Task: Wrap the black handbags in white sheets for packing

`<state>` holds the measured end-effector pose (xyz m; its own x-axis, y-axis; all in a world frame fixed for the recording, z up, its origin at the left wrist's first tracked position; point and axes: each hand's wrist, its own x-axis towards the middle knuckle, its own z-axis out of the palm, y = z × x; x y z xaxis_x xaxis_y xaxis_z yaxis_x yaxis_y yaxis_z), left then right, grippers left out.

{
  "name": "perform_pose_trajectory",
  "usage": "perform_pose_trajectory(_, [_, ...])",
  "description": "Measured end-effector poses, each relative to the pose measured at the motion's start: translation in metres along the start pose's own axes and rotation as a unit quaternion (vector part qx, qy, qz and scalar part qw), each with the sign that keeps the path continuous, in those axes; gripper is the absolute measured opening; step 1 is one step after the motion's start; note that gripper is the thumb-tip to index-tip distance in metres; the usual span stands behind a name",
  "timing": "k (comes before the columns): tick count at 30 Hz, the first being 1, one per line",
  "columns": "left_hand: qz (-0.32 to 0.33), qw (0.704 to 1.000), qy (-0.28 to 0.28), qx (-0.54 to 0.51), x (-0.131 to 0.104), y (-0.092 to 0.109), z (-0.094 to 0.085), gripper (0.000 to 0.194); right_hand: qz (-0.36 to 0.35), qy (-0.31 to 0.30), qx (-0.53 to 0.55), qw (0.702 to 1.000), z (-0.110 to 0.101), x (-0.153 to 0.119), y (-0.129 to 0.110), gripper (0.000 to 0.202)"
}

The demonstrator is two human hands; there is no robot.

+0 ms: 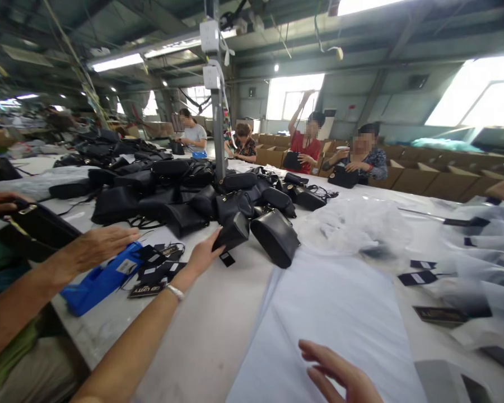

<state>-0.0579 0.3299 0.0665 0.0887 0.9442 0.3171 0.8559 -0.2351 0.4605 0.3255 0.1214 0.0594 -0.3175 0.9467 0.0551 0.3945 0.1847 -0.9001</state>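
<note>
My left hand (205, 252), with a silver bracelet at the wrist, grips the near end of a small black bag (234, 232) at the front of a large pile of black bags (163, 196). Another black bag (277, 238) lies just right of it. A small black tag hangs below the held bag. My right hand (340, 372) is at the bottom edge, fingers apart and holding nothing, over a stack of white sheets (331, 313) on the white table (197, 336).
At the left, a co-worker's hands and a black bag (46, 224) are near a blue tray (105, 280) of tags. A metal post (218, 129) rises behind the pile. Clear plastic bags (357, 224) and tags cover the right. Several people work across the table.
</note>
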Motion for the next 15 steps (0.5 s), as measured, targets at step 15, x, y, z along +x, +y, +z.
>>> perform_pose_trajectory(15, [-0.025, 0.979, -0.038, -0.198, -0.198, 0.122, 0.002, 0.074, 0.014, 0.18, 0.474, 0.862, 0.136, 0.058, -0.081, 0.082])
